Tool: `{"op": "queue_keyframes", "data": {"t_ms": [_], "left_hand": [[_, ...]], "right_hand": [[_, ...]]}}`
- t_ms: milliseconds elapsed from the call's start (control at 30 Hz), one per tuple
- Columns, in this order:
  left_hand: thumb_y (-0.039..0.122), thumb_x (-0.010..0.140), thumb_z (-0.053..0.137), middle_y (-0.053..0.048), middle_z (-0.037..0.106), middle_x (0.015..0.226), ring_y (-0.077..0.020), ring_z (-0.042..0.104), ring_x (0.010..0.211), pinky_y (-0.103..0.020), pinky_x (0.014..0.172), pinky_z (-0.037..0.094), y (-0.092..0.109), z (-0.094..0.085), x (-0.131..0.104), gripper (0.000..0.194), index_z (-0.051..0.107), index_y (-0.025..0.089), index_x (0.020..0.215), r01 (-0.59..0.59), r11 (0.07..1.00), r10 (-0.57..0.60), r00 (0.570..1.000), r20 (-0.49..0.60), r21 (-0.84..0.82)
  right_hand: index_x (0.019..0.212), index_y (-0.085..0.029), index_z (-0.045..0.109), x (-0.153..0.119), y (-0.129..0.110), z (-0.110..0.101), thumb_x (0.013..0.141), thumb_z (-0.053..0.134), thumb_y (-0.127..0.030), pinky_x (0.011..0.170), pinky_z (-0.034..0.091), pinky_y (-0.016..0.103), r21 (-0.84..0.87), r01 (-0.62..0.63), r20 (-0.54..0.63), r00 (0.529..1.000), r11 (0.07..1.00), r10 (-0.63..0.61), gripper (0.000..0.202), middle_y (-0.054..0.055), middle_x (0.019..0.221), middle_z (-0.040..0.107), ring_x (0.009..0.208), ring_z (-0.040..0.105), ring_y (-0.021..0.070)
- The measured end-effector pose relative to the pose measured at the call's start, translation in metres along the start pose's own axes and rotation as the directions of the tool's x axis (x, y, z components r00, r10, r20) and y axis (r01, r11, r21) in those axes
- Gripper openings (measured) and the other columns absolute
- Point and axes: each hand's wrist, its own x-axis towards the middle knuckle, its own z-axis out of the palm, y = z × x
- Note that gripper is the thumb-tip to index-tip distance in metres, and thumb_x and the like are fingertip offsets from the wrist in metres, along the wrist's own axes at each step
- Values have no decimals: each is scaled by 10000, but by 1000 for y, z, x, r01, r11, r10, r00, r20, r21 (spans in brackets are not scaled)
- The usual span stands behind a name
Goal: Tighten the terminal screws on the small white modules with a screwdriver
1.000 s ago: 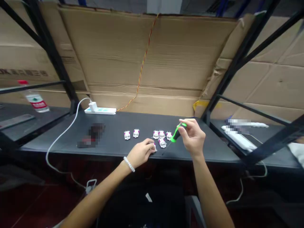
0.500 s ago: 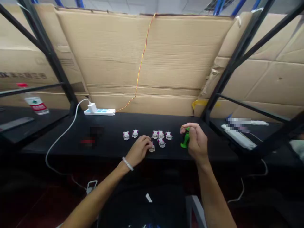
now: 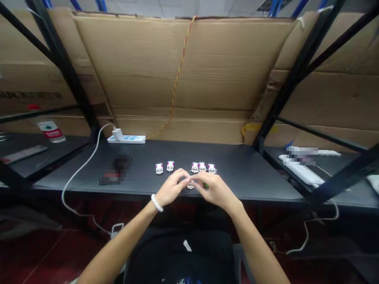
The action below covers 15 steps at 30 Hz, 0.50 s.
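Note:
My left hand [image 3: 173, 187], with a pale beaded bracelet at the wrist, is closed in a pinch above a small white piece [image 3: 191, 185] near the table's front edge. My right hand [image 3: 215, 190] meets it fingertip to fingertip. A bit of a green object [image 3: 205, 185] shows under the right fingers, mostly hidden. What the left fingertips pinch is too small to make out. Beyond the hands, three white-and-purple pieces [image 3: 202, 167] lie side by side. Two similar pieces [image 3: 159, 169] lie farther left.
A white power strip [image 3: 130, 139] with a plugged-in charger and white cable lies at the back left. A blurred dark object [image 3: 118, 167] is on the left. Black shelf posts [image 3: 278, 100] flank the table [image 3: 245, 173]; a bottle [image 3: 52, 131] stands beyond the left one.
My right hand has moved left with the green object, from the right side of the pieces to my left hand. My left hand has stayed nearly in place.

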Motion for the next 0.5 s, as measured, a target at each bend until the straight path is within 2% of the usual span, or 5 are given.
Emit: {"op": "queue_keyframes", "data": {"t_ms": [133, 300, 400, 500], "left_hand": [[506, 999, 596, -36, 624, 915, -199, 583, 880, -331, 868, 474, 0, -1, 1, 364, 663, 173, 867, 65, 988, -57, 997, 61, -138], [529, 961, 655, -19, 619, 843, -174, 562, 801, -308, 800, 459, 5, 0, 0, 386, 661, 158, 857, 134, 949, -105, 988, 117, -284], [522, 965, 648, -31, 653, 863, -189, 597, 834, -321, 830, 476, 8, -2, 0, 375, 669, 157, 883, 115, 958, -92, 991, 101, -261], [457, 989, 612, -44, 687, 916, -201, 616, 867, -332, 835, 491, 8, -8, 1, 305, 689, 168, 932, 70, 993, -70, 998, 11, -90]], "right_hand": [[1103, -209, 732, -3, 4, 1, 1054, 596, -275, 729, 496, 284, -36, 33, 6, 999, 999, -33, 159, 40, 868, 729, 748, 648, 169], [1075, -204, 750, -6, 5, -1, 1071, 568, -277, 678, 457, 271, -170, 153, -48, 985, 974, -163, 196, 45, 823, 690, 717, 610, 165], [1061, -189, 761, -6, 5, -2, 1075, 561, -271, 677, 447, 272, -216, 159, -63, 982, 963, -176, 217, 51, 818, 685, 713, 604, 163], [1034, -188, 771, -5, 7, -1, 1068, 572, -262, 684, 449, 275, -230, 106, -21, 993, 967, -114, 215, 46, 814, 688, 725, 616, 165]]}}
